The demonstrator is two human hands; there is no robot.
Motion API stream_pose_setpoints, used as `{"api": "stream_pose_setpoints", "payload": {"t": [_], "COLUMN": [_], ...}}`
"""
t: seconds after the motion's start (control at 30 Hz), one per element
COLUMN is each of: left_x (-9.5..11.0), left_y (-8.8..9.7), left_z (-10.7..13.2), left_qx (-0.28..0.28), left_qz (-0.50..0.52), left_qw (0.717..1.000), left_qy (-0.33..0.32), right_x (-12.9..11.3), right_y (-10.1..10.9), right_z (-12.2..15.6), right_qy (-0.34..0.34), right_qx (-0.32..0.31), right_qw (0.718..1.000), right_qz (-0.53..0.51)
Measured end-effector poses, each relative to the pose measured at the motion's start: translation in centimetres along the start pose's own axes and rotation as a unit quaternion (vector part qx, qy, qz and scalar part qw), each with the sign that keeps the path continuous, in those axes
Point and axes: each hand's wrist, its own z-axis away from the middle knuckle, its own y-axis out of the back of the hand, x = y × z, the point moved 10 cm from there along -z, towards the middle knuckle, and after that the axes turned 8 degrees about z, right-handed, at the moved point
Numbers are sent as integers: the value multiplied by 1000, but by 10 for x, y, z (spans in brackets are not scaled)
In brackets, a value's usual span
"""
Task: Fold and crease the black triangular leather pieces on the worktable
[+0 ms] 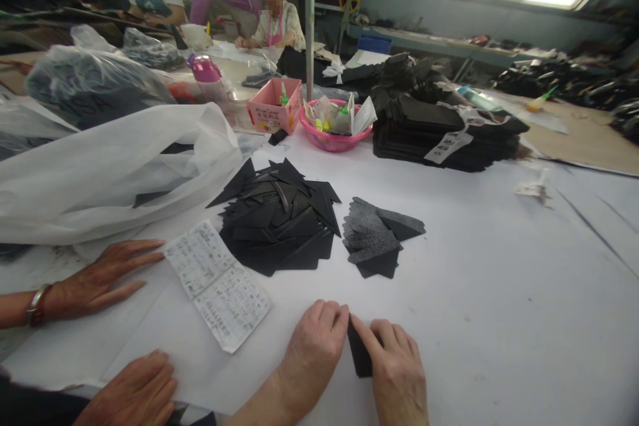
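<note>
A small black leather-like piece (pixel 360 353) is between my hands on the white-covered table. My left hand (pixel 312 356) is closed, its fingertips pinching the piece's upper corner. My right hand (pixel 397 366) grips the piece from the right, with the index finger stretched along its edge and the other fingers curled. Just beyond my hands lies a fanned group of black pieces (pixel 369 233), some showing a speckled grey face. A larger heap of black cut pieces (pixel 279 219) is to its left. My palms and part of the piece are hidden.
At left, a co-worker's hands (pixel 100 279) rest near a handwritten paper sheet (pixel 217 286). White plastic bag (pixel 124 146) lies behind them. Farther back stand a pink box (pixel 274 106), a pink basin (pixel 337 140) and stacked black panels (pixel 419 126). Other people work beyond.
</note>
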Motion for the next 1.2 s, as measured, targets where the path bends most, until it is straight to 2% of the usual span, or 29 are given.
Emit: {"api": "stream_pose_setpoints", "payload": {"t": [0.2, 0.37, 0.6, 0.73, 0.83, 1.07, 1.2], "left_x": [-4, -7, -7, -6, -8, -22, -22], "left_y": [6, 6, 3, 2, 1, 9, 11], "left_z": [2, 3, 2, 4, 4, -6, -8], "left_qx": [9, -11, -30, -28, -27, -6, 8], "left_qz": [41, 89, 81, 74, 78, 62, 78], "left_qw": [999, 996, 996, 997, 996, 998, 995], "left_qy": [0, -1, 20, 21, 19, -27, -66], "right_x": [1, 3, -1, 4, 1, -20, -25], "right_y": [-2, 2, 12, 6, 2, 10, 12], "right_z": [-2, -2, -8, -3, -1, -23, -32], "right_qy": [-25, -54, -44, -65, -53, -73, -80], "right_qx": [-19, 17, 31, 25, 25, 65, 75], "right_qw": [999, 998, 997, 996, 997, 995, 994], "right_qz": [-18, -42, -50, -54, -48, 21, 27]}}
